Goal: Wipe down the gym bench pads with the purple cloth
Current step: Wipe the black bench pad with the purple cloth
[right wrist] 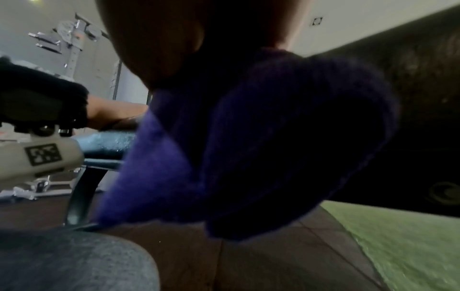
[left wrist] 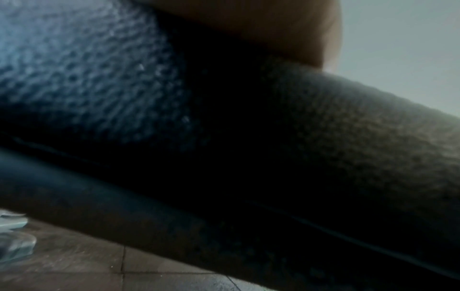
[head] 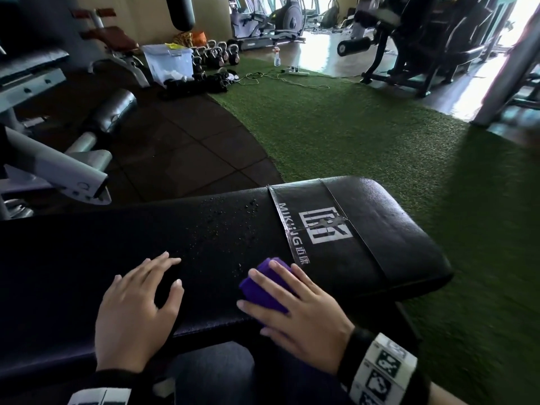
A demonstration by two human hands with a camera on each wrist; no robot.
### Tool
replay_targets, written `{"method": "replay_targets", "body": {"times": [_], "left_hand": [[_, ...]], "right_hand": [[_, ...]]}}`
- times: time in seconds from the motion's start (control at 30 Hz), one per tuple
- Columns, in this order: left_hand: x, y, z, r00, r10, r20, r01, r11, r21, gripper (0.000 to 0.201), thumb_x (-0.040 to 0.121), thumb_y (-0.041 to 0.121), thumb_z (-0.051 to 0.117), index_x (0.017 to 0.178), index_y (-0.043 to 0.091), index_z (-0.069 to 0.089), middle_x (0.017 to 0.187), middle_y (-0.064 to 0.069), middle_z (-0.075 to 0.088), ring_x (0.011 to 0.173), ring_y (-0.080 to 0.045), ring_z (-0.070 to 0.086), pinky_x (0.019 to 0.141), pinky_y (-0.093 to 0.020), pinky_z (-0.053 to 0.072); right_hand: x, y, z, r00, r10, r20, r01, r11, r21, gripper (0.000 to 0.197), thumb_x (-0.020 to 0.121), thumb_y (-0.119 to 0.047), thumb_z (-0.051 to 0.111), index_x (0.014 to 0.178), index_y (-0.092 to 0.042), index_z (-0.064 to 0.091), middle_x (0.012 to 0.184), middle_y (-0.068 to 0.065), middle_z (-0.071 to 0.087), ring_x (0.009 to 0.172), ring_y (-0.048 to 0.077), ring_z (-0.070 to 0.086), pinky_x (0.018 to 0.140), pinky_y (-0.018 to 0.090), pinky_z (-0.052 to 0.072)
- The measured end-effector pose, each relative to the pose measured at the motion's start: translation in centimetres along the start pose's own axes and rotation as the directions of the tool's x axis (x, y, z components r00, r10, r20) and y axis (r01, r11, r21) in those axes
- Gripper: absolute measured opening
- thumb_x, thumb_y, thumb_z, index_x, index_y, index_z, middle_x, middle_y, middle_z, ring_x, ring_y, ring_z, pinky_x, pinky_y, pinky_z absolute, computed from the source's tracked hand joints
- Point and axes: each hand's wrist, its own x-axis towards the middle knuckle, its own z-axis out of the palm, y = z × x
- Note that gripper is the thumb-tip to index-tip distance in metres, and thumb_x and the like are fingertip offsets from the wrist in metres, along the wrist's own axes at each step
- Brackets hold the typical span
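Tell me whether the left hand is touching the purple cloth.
Apart. The head view shows the left hand resting flat on the bench pad, with bare black pad between it and the purple cloth under the right hand.

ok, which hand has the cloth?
The right hand: it presses the purple cloth onto the bench pad, fingers spread over it. The left hand lies flat on the bare pad, holding nothing.

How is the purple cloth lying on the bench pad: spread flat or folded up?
Folded: the purple cloth sits bunched in thick layers under the right hand on the bench pad.
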Motion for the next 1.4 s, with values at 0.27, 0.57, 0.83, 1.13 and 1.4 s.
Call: {"method": "replay_targets", "body": {"times": [0.27, 0.57, 0.83, 1.13, 1.4], "left_hand": [[-0.1, 0.0, 0.1, 1.0, 0.005, 0.009, -0.005, 1.0, 0.004, 0.053, 0.087, 0.057, 0.029, 0.131, 0.039, 0.052, 0.143, 0.018, 0.046, 0.137, -0.007, 0.037, 0.116, -0.043, 0.021], [-0.2, 0.1, -0.1, 1.0, 0.001, 0.013, -0.001, 1.0, -0.001, 0.055, 0.086, 0.057, 0.027, 0.132, 0.039, 0.052, 0.143, 0.017, 0.046, 0.137, -0.008, 0.036, 0.116, -0.043, 0.02], [-0.1, 0.0, 0.0, 1.0, -0.005, 0.024, 0.005, 1.0, -0.021, 0.057, 0.084, 0.061, 0.024, 0.131, 0.042, 0.05, 0.144, 0.02, 0.043, 0.138, -0.007, 0.033, 0.116, -0.042, 0.016], [0.1, -0.3, 0.2, 0.999, -0.001, 0.034, 0.002, 1.0, -0.026, 0.058, 0.084, 0.059, 0.025, 0.132, 0.039, 0.049, 0.144, 0.02, 0.041, 0.139, -0.007, 0.031, 0.117, -0.044, 0.015], [0.2, -0.4, 0.4, 1.0, -0.003, 0.02, 0.004, 0.999, -0.05, 0.059, 0.083, 0.059, 0.025, 0.131, 0.038, 0.052, 0.144, 0.017, 0.044, 0.138, -0.008, 0.033, 0.115, -0.049, 0.018]], "right_hand": [[-7.9, 7.5, -0.4, 0.982, 0.176, -0.071, -0.184, 0.975, -0.126, 0.048, 0.097, -0.051, 0.03, 0.143, -0.038, 0.027, 0.15, 0.001, 0.03, 0.136, 0.03, 0.031, 0.108, 0.044, 0.028], [-3.6, 3.7, 0.4, 0.986, 0.127, -0.11, -0.135, 0.989, -0.068, 0.051, 0.088, -0.052, 0.045, 0.136, -0.034, 0.041, 0.148, 0.0, 0.036, 0.134, 0.029, 0.036, 0.107, 0.046, 0.029], [-9.3, 8.3, -0.8, 0.758, 0.593, -0.273, -0.589, 0.801, 0.104, 0.044, 0.096, -0.051, 0.029, 0.131, -0.029, 0.045, 0.129, 0.018, 0.034, 0.127, 0.028, 0.038, 0.111, 0.037, 0.028], [-9.8, 9.0, -0.6, 0.539, 0.769, -0.345, -0.682, 0.638, 0.358, 0.056, 0.093, -0.049, 0.036, 0.124, -0.006, 0.055, 0.13, 0.013, 0.041, 0.132, 0.03, 0.034, 0.11, 0.034, 0.025], [-11.7, 9.6, 0.4, 0.576, 0.778, -0.252, -0.713, 0.629, 0.309, 0.062, 0.097, -0.049, 0.022, 0.14, -0.006, 0.032, 0.15, 0.013, 0.027, 0.144, 0.032, 0.006, 0.118, 0.035, 0.004]]}}
